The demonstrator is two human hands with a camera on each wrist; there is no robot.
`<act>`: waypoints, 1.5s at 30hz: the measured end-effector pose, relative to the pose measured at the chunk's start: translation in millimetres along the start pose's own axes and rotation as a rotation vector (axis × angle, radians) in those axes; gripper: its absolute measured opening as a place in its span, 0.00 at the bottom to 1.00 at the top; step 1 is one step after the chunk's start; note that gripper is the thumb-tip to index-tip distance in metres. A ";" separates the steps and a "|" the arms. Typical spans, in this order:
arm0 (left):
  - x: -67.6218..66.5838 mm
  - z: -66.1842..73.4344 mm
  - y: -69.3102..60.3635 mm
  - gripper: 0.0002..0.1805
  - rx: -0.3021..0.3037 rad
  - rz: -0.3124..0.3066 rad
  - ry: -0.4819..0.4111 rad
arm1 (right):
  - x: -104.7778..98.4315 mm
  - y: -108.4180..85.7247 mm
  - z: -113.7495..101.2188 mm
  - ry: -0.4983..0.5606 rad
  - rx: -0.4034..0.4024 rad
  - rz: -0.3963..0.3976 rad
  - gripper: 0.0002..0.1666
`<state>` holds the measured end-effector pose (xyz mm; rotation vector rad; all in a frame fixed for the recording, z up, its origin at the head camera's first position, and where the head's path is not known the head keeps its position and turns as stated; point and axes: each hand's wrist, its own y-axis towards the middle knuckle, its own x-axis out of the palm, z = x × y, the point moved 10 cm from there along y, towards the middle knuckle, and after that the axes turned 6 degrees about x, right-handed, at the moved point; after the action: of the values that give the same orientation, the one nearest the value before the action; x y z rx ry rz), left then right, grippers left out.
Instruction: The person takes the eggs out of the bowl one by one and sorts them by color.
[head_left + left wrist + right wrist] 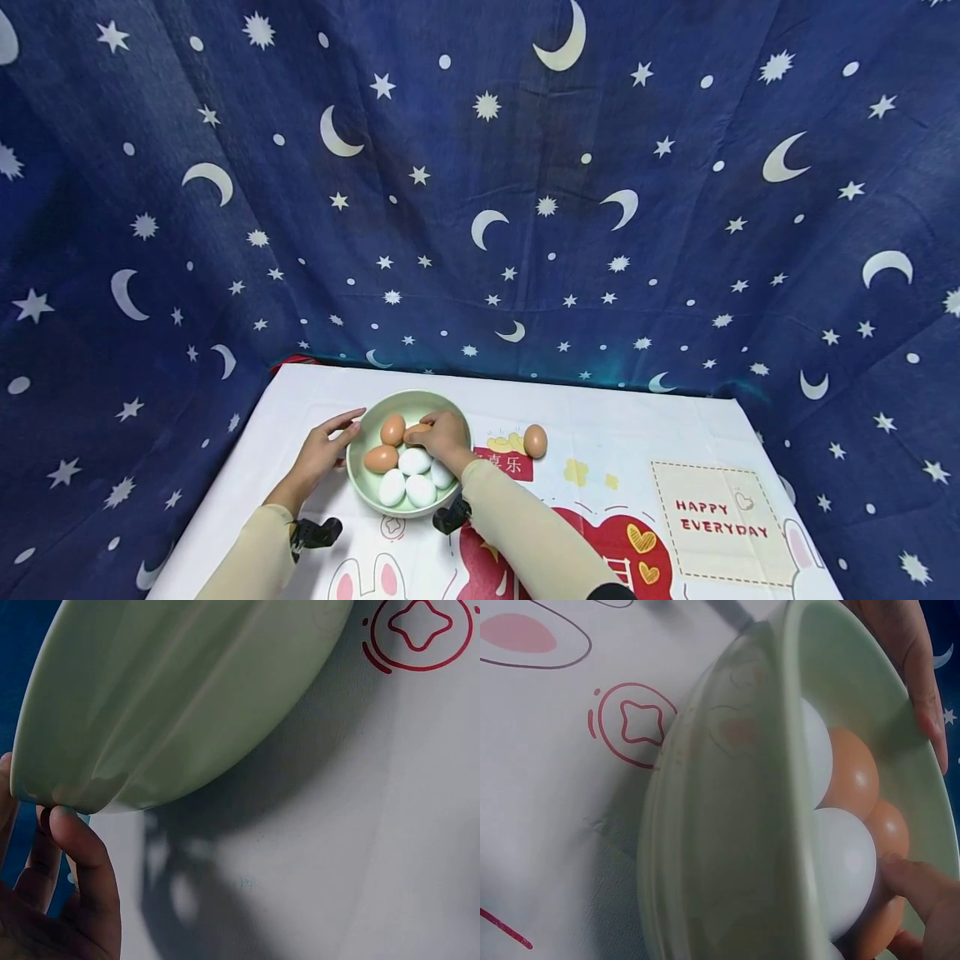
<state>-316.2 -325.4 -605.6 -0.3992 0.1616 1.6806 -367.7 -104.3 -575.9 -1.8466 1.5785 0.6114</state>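
Observation:
A pale green bowl holds several white eggs and brown eggs. My right hand reaches over its right rim, thumb and fingers round a brown egg inside. In the right wrist view the right thumb lies against a brown egg beside a white one. At the bowl's left side, my left hand has its fingertips at the rim. The left wrist view shows the left hand with loosely bent fingers touching the bowl's edge.
One brown egg lies on the table to the right of the bowl. The white tablecloth has printed red shapes and rabbit drawings. A dark blue curtain with moons and stars stands behind and at both sides of the table.

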 end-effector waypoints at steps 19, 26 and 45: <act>2.7 3.4 -1.3 0.27 0.010 -0.015 0.002 | -3.0 3.1 0.0 0.079 0.013 -0.012 0.27; 1.6 4.4 -1.5 0.26 0.025 -0.016 -0.017 | -7.0 0.8 -1.8 0.152 0.018 -0.027 0.23; 3.0 4.0 -1.7 0.27 0.018 -0.021 -0.027 | -39.1 -22.7 13.3 0.553 0.132 -0.157 0.22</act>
<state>-315.5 -321.0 -602.7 -0.3639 0.1520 1.6622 -351.6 -65.7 -554.2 -2.1222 1.7297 -0.0906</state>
